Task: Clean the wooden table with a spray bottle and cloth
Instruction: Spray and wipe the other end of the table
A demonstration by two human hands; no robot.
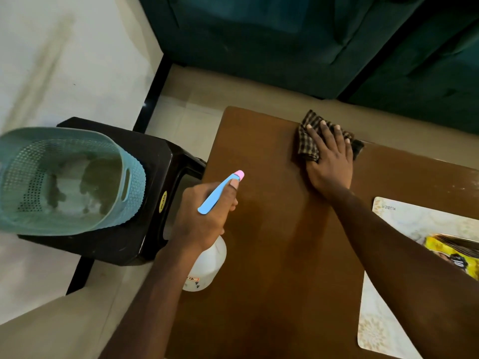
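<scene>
The brown wooden table (272, 229) fills the middle of the view. My left hand (204, 216) grips a white spray bottle (207, 268) with a blue head and pink nozzle, held over the table's left edge with the nozzle pointing toward the far side. My right hand (329, 161) lies flat, fingers spread, pressing a dark checked cloth (307, 141) against the table near its far edge. Part of the cloth is hidden under the palm.
A teal perforated basket (129, 187) sits on a black plastic stool (153, 156) left of the table. A pale placemat (414, 221) with a yellow packet (451, 257) lies on the table's right side. A dark green sofa (285, 42) stands beyond the table.
</scene>
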